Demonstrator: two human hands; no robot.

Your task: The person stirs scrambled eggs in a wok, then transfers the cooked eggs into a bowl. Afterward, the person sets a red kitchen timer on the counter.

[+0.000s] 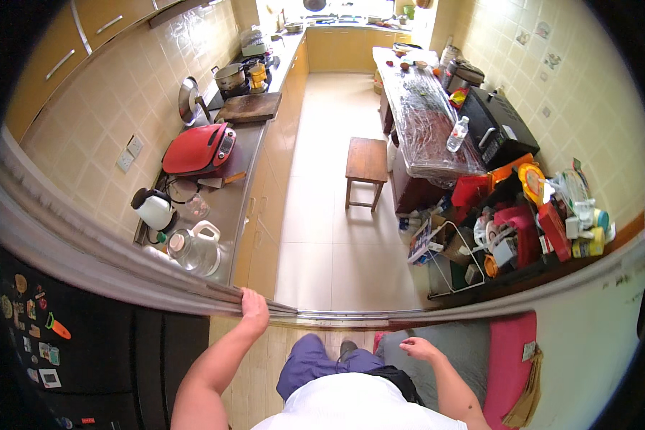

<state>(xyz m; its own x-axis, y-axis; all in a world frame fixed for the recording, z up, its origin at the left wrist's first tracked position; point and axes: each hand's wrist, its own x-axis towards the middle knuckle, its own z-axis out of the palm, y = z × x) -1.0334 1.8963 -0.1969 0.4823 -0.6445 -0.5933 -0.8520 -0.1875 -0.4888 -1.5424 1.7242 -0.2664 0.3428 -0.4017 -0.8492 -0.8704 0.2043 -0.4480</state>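
At the threshold of a kitchen, my left hand (255, 310) rests with its fingers curled over the edge of the grey sliding door frame (193, 293). My right hand (420, 348) hangs free at my right side, its fingers loosely bent and holding nothing, above a grey cushion (441, 357). The metal floor track (355, 316) runs across the doorway just ahead of my feet. Beyond it on the tiles stands a wooden stool (366, 160). Close to the door frame, a glass pitcher (196, 252) and a white electric kettle (155, 209) stand on the left counter.
Along the left counter (242, 188) are a red electric griddle (196, 150), a wooden cutting board (250, 106) and a pot (230, 78). A plastic-covered table (419, 123) with a water bottle (457, 134) and black oven (505, 129) lines the right. Cluttered goods and a wire rack (456, 285) lie nearer.
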